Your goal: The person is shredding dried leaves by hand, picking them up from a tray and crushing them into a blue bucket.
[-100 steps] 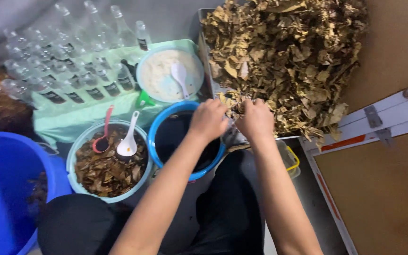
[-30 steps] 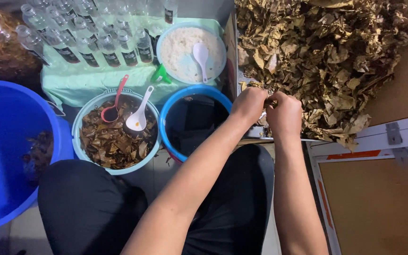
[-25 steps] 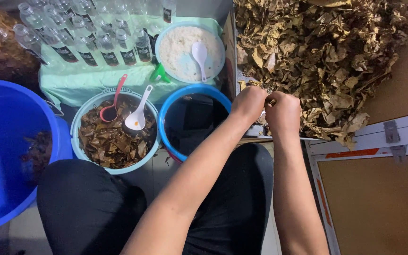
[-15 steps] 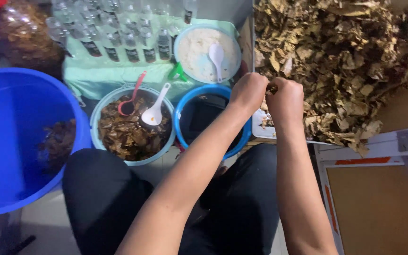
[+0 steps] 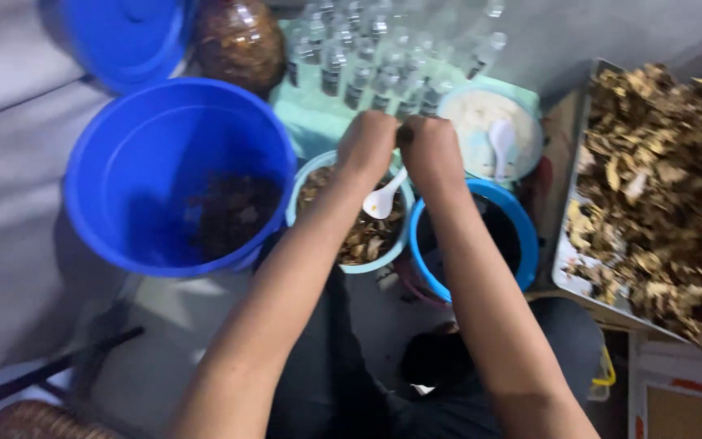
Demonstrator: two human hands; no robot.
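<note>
While hands [image 5: 400,150] meet, bowls [image 5: 359,244] crowd below

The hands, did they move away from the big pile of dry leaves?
Yes. Both hands were at the edge of the dried leaf pile before; now they are left of it, above the light bowl of leaf bits, beside the white-powder bowl.

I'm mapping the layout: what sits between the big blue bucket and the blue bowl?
In the head view, a pale teal bowl of dried pieces with a white spoon sits between the bucket and the blue bowl; both hands hover above it.
</note>
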